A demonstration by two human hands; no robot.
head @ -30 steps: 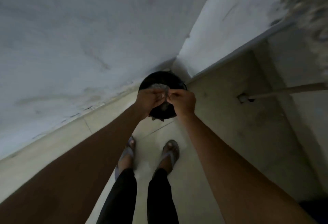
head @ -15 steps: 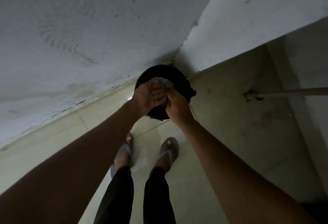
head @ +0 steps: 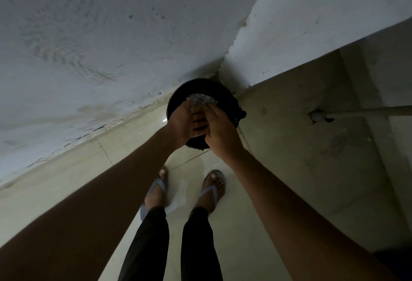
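A black round bin (head: pixel 226 96) stands on the floor in the corner where two walls meet. Right above its mouth I hold a grey, crumbly clump (head: pixel 201 99). My left hand (head: pixel 184 122) is cupped with its palm turned right and its fingers curled under the clump. My right hand (head: pixel 223 133) lies against the left palm, back towards me, its fingers reaching up to touch the clump. What the clump is made of is too dim to tell.
A white wall (head: pixel 89 46) runs along the left, a second wall (head: pixel 312 13) along the back right. A ribbed hose (head: pixel 365 111) comes out of a hole low on the right. My feet in sandals (head: pixel 156 189) stand on pale floor tiles just behind the bin.
Both hands pinched the clump side by side a second ago. Now the left hand has turned palm-up into a cup and the right hand has slid across over it. The view moved slightly closer.
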